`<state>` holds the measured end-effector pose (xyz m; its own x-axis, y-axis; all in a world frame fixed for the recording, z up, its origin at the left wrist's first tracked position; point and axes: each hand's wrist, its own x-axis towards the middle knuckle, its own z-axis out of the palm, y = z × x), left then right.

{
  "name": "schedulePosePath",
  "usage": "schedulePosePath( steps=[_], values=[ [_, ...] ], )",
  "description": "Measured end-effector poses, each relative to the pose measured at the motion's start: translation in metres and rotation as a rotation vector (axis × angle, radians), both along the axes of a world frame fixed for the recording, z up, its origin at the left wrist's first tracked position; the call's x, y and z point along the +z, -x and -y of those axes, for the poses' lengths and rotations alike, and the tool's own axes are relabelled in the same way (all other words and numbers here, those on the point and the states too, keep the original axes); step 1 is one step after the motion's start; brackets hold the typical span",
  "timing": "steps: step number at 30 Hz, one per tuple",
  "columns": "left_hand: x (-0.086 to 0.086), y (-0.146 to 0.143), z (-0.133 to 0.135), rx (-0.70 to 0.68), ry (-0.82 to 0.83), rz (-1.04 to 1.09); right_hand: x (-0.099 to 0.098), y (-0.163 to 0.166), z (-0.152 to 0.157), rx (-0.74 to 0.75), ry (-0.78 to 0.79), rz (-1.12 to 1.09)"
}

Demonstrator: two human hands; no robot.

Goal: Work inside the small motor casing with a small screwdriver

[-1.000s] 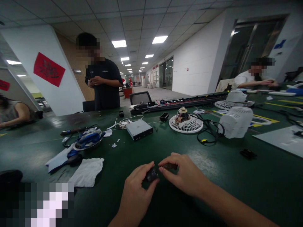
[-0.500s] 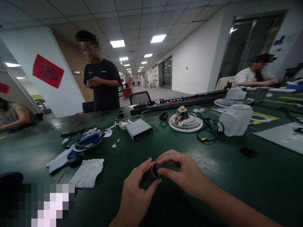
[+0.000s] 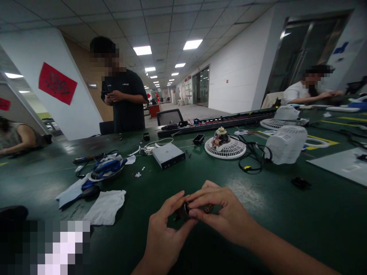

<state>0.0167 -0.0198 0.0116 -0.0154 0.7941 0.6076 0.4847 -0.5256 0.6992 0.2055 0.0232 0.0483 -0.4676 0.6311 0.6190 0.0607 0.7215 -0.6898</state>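
A dark cylinder (image 3: pixel 185 211) was pinched in the grip of the left hand (image 3: pixel 164 229) above the tabletop (image 3: pixel 151 187). The right hand (image 3: pixel 225 210), its grip closed around a brownish part (image 3: pixel 208 208), had been brought to the cylinder's mouth; joint handling seemed begun.

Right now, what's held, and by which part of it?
Left hand: dark hollow cylinder, by its outer wall. Right hand: small brownish part; where it's gripped is hidden.

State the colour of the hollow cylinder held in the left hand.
The hollow cylinder looks dark grey, nearly black; it shows best in the head view.
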Motion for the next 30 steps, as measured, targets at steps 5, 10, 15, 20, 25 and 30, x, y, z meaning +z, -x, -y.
schedulePosePath(
  steps=[5,10,15,20,25,30],
  values=[
    [-0.0037,0.0000,0.0025,-0.050,0.006,0.042,-0.0032,0.0022,0.0022,-0.032,0.139,-0.023],
    [-0.0032,-0.0003,0.0029,-0.053,-0.026,0.045,-0.0013,0.0039,0.0039,0.023,0.233,0.003],
    [-0.0030,0.0002,0.0008,-0.048,0.010,0.086,0.0044,0.0017,0.0030,-0.021,0.117,0.128],
    [-0.0044,0.0000,0.0004,-0.035,0.053,0.147,0.0030,-0.0010,-0.0020,-0.114,-0.022,0.214],
    [-0.0043,-0.0004,0.0007,-0.032,0.036,0.138,0.0007,0.0001,-0.0013,-0.184,-0.080,0.281],
    [-0.0042,0.0007,0.0002,-0.022,0.005,0.083,0.0012,0.0037,0.0024,-0.219,-0.092,0.422]
  ],
)
